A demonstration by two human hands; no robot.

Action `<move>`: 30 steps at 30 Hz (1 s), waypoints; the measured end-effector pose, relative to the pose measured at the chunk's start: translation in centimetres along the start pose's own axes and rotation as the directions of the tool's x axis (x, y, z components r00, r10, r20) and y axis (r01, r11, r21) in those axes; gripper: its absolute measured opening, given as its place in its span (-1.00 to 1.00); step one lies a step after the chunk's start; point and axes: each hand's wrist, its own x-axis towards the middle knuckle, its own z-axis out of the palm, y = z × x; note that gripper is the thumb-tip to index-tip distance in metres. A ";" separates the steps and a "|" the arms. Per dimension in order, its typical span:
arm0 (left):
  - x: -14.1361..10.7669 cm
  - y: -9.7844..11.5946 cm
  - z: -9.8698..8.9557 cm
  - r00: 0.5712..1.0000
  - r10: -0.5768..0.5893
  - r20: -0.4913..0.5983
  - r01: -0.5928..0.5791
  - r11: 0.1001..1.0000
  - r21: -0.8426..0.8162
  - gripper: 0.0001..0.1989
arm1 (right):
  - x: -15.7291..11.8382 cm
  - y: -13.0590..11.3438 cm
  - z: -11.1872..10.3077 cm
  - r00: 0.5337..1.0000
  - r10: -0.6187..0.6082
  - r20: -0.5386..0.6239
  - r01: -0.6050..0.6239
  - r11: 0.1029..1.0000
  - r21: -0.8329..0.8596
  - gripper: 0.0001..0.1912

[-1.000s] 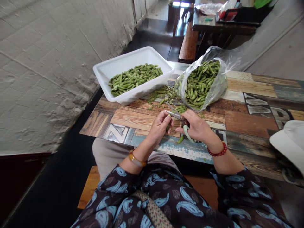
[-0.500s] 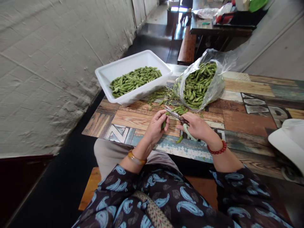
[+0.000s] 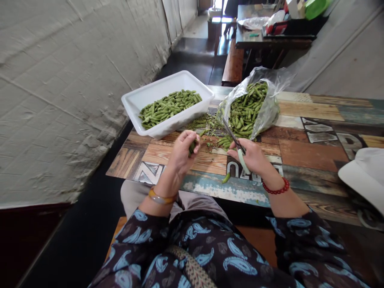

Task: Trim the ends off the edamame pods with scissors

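Note:
My left hand point(image 3: 183, 150) is closed around a green soybean pod point(image 3: 192, 149), mostly hidden by the fingers, just in front of a white plastic tub point(image 3: 136, 120). Trimmed-looking soybean pods point(image 3: 171, 106) lie heaped inside that tub. In my right hand point(image 3: 250, 156) is a pair of scissors point(image 3: 232, 134) with pale green handles, blades pointing away and to the left. Beyond them a clear plastic bag point(image 3: 265, 120) lies with its mouth towards me, full of pods point(image 3: 247, 110). A few loose pods point(image 3: 225, 143) rest beside the scissors, and one single pod point(image 3: 226, 178) lies nearer me.
Stem scraps point(image 3: 208, 122) are scattered between tub and bag on the patterned wooden table point(image 3: 312, 154). A white cap point(image 3: 364, 172) sits at the right edge. A wall point(image 3: 75, 92) runs along the left. Behind stand a bench point(image 3: 233, 64) and another table point(image 3: 249, 42) with items on it.
My left hand has moved left, away from the scissors and towards the tub, still closed on a pod. The scissors in my right hand have swung to point more directly away from me.

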 end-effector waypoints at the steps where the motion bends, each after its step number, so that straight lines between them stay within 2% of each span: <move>1: 0.7 1.3 0.0 0.998 0.061 -0.005 -0.061 0.997 0.054 -0.76 | 0.0 -0.1 0.0 1.000 -0.008 -0.012 0.008 1.000 0.000 -0.74; 3: 2.7 4.0 -0.1 0.977 0.211 -0.034 -0.202 0.964 0.170 -0.83 | 0.0 -0.2 0.1 0.999 -0.033 -0.016 0.033 0.999 -0.002 -0.74; 4: 3.9 5.3 -0.3 0.945 0.320 -0.065 -0.297 0.925 0.235 -0.85 | -0.1 -0.2 0.3 0.999 -0.048 -0.014 0.048 0.999 -0.002 -0.74; 6: 6.7 7.4 -1.2 0.841 0.531 -0.109 -0.456 0.802 0.386 -0.86 | -0.1 -0.2 0.5 0.997 -0.071 -0.001 0.071 0.997 -0.002 -0.75; 7: 8.0 8.3 -1.8 0.793 0.600 -0.101 -0.497 0.735 0.462 -0.84 | -0.1 -0.2 0.6 0.997 -0.079 0.006 0.079 0.997 0.000 -0.75; 8: 9.1 8.8 -2.5 0.776 0.628 -0.064 -0.503 0.677 0.537 -0.80 | 0.0 -0.2 0.6 0.997 -0.081 0.009 0.081 0.997 0.002 -0.75; 11: 10.8 9.1 -4.1 0.776 0.630 0.035 -0.473 0.544 0.693 -0.75 | 0.0 0.0 0.4 0.998 -0.055 -0.021 0.055 0.998 0.008 -0.77; 14: 9.4 7.2 -4.1 0.776 0.627 0.072 -0.452 0.473 0.756 -0.83 | 0.2 0.1 -0.1 0.997 0.006 -0.079 -0.004 1.000 0.017 -0.78; 15: 8.4 6.2 -3.7 0.789 0.608 0.091 -0.450 0.471 0.758 -0.87 | 0.2 0.1 -0.3 0.996 0.022 -0.086 -0.020 0.999 0.025 -0.78; 17: 6.3 3.8 -2.6 0.842 0.519 0.148 -0.438 0.496 0.750 -0.89 | 0.4 0.1 -0.6 0.994 0.058 -0.095 -0.055 0.998 0.039 -0.78; 19: 4.1 1.4 -1.3 0.896 0.365 0.253 -0.421 0.513 0.748 -0.87 | 0.5 0.1 -0.7 0.992 0.090 -0.091 -0.086 0.995 0.043 -0.78; 20: 3.1 0.2 -0.8 0.899 0.294 0.324 -0.432 0.485 0.760 -0.88 | 0.6 0.2 -0.8 0.991 0.098 -0.096 -0.095 0.995 0.039 -0.78; 22: 1.3 -1.9 0.1 0.869 0.158 0.469 -0.492 0.385 0.781 -0.85 | 0.6 0.2 -0.8 0.989 0.100 -0.108 -0.097 0.995 0.029 -0.77; 24: -0.4 -3.5 0.9 0.829 0.008 0.559 -0.538 0.278 0.796 -0.84 | 0.6 0.2 -0.7 0.989 0.088 -0.116 -0.086 0.996 0.022 -0.76; 27: -2.4 -4.9 1.8 0.785 -0.109 0.610 -0.593 0.155 0.790 -0.80 | 0.5 0.1 -0.6 0.993 0.062 -0.105 -0.060 0.998 0.016 -0.76; 30: -3.5 -5.3 2.4 0.754 -0.190 0.629 -0.633 0.044 0.773 -0.78 | 0.5 0.1 -0.6 0.995 0.041 -0.091 -0.039 0.999 0.021 -0.75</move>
